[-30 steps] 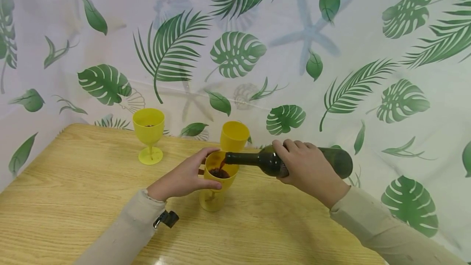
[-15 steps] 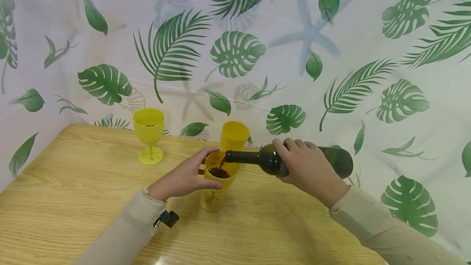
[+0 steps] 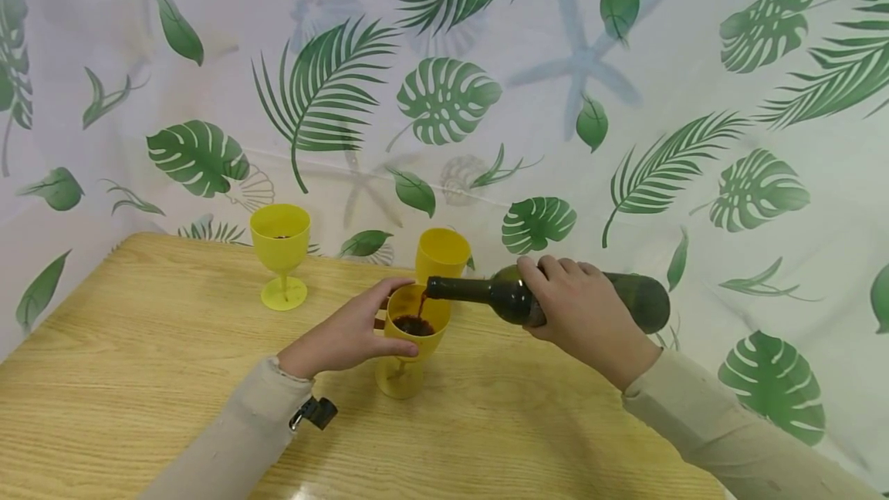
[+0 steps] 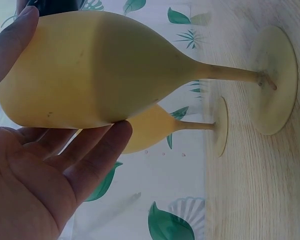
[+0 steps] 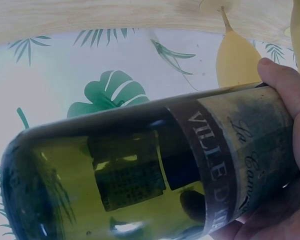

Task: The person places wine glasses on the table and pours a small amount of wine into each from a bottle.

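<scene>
My left hand (image 3: 350, 336) holds a yellow goblet (image 3: 432, 341) by its bowl, thumb on the near side and fingers on the far side. The goblet stands upright, its foot (image 4: 274, 102) on the table in the left wrist view. My right hand (image 3: 586, 311) grips a dark green wine bottle (image 3: 512, 295) round its body, tilted nearly level. The bottle's mouth is over the goblet's rim, and a thin stream of dark red liquid falls into the dark pool (image 3: 414, 326) inside. A printed label (image 5: 235, 155) shows on the bottle in the right wrist view.
A second yellow goblet (image 3: 442, 251) stands just behind the held one, partly hidden by it and the bottle. A third yellow goblet (image 3: 281, 241) with dark liquid inside stands at the back left of the wooden table (image 3: 174, 346). A leaf-patterned curtain (image 3: 458, 184) hangs behind.
The bottle's neck has risen slightly, and its mouth has shifted a little to the right. The visible stream is longer. My left hand and the goblet have stayed in place.
</scene>
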{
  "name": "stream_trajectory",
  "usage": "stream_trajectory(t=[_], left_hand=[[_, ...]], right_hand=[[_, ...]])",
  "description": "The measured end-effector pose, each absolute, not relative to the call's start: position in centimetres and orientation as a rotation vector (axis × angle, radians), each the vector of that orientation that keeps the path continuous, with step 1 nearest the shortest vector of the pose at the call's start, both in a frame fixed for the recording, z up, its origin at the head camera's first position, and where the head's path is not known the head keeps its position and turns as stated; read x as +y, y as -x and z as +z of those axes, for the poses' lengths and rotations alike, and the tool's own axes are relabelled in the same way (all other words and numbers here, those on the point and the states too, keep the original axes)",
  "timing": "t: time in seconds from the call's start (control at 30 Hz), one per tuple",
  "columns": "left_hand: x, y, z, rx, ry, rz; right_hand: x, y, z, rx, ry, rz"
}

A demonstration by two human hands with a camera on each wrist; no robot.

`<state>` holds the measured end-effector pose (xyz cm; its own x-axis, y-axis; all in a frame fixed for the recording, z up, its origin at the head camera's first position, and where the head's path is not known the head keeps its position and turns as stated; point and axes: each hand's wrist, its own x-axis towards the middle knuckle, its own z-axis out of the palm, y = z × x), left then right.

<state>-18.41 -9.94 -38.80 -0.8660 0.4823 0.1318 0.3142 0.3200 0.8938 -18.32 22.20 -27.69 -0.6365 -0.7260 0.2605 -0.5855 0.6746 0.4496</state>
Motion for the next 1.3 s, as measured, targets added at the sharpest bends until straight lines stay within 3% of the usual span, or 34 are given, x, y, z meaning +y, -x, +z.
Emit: stream_trajectory(t=[1.3], left_hand=[[-10.19, 18.76, -38.92, 2.382, -0.757, 1.606]], right_hand=[[21.38, 18.23, -27.17, -2.492, -1.002, -0.494]])
